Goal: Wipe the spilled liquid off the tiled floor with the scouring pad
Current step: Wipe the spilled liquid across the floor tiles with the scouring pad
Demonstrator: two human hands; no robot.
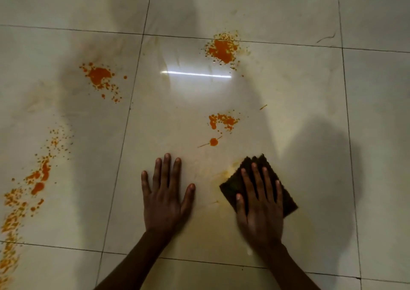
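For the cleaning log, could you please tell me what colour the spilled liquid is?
Bright orange, in splatters across the pale floor; the head view shows it.

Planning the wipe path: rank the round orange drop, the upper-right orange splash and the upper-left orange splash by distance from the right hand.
From the right hand on the scouring pad:
1. Round orange drop, just ahead.
2. Upper-right orange splash, far ahead.
3. Upper-left orange splash, far left, next tile.

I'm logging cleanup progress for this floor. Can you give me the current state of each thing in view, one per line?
Scouring pad: flat on the floor, pressed under the right hand.
Right hand: fingers spread on the pad, no closed grip.
Left hand: empty, palm flat on the tile.
Orange spill patches: several unwiped.
Yellowish smear: faint residue beside the pad.
Tiled floor: glossy, partly stained.
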